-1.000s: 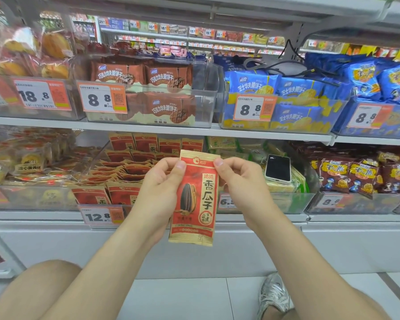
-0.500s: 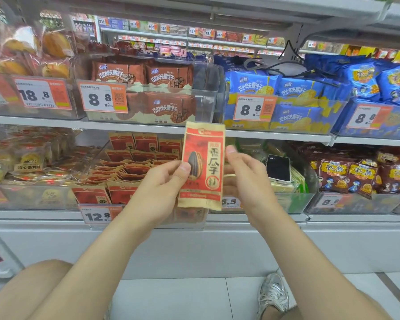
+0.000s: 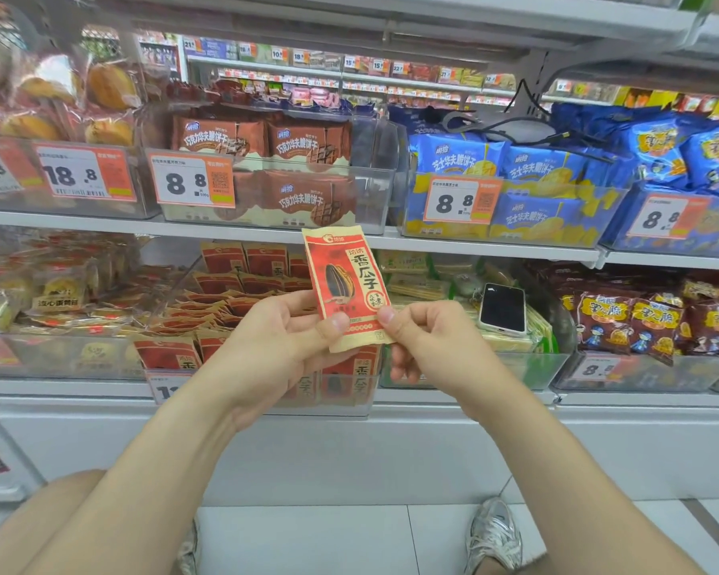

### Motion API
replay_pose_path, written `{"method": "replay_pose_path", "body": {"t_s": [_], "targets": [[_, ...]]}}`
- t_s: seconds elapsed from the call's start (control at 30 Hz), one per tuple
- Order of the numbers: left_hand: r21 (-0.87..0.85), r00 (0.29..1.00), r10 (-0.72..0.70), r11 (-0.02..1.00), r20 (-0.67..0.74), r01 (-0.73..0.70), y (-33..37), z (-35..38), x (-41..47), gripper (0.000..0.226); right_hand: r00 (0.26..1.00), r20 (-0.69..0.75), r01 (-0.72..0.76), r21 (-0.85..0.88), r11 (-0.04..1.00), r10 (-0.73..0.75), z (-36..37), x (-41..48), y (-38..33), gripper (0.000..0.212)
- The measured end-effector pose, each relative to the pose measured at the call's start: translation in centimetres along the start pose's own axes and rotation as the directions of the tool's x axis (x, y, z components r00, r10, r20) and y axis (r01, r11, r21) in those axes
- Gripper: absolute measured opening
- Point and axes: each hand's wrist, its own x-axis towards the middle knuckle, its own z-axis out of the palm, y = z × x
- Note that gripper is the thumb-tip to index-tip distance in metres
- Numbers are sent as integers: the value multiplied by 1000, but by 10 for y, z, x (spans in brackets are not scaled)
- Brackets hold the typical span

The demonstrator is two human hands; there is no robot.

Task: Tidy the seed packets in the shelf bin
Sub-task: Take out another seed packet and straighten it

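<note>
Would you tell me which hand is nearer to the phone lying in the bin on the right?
Right. The right hand pinches the seed packet's lower corner just left of the phone; the left hand grips the packet's other side, farther left.

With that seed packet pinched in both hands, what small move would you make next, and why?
Probably lower the seed packet forward into the clear bin behind it. The left hand and right hand pinch its bottom edge, holding it upright above the front row of matching red packets, which also stand upright.
</note>
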Motion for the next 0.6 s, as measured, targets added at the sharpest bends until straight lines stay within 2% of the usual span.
{"method": "replay_pose_path", "body": {"t_s": [0.13,0.27,0.33,0.43,0.47,0.53,0.6], "targets": [[42,1000,-17,999,-20,18,-3,-2,1,40,999,21,28,-48,998,-27,3,0,0,35],[86,998,-19,996,-65,24,-8,-1,3,39,986,148,83,-9,997,-81,-5,1,1,31],[165,999,-16,986,-43,23,-8,-2,2,38,975,208,80,-25,996,-73,-13,2,3,29],[393,1000,-13,920,-7,15,-4,-7,0,40,973,222,104,-178,979,-63,-19,2,7,21],[477,1000,-9,879,-1,8,-4,-10,1,42,977,193,126,-193,973,-88,-20,4,7,35],[623,1000,9,782,9,-12,-7,-12,3,46,982,68,182,-117,976,-175,-22,4,4,66],[734,999,47,678,7,-37,-13,-12,7,50,966,-23,256,7,967,-256,-27,4,-1,80]]}}
